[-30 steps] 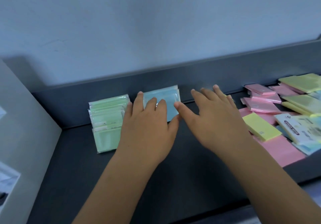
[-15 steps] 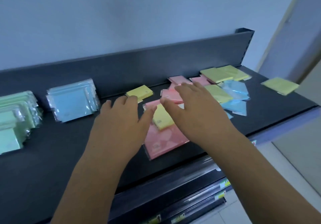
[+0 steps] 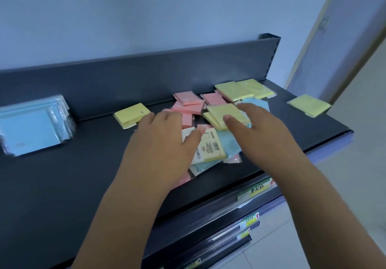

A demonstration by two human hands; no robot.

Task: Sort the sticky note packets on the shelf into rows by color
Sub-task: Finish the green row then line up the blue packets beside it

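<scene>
In the head view, a dark shelf (image 3: 83,174) is seen carrying the sticky note packets. A row of blue packets (image 3: 31,129) in clear wrap is leaned against the back wall at the far left. A mixed pile (image 3: 188,110) of pink, yellow and blue packets is heaped in the middle. A single yellow packet (image 3: 131,115) lies just left of it, and a far yellow packet (image 3: 309,105) lies well apart on the right.

The left hand (image 3: 165,145) is held flat over the pile's near left part, fingers straight, with nothing gripped. The right hand (image 3: 257,126) is likewise spread wide, its thumb laid over the top yellow packet (image 3: 221,112), and nothing is grasped.
</scene>
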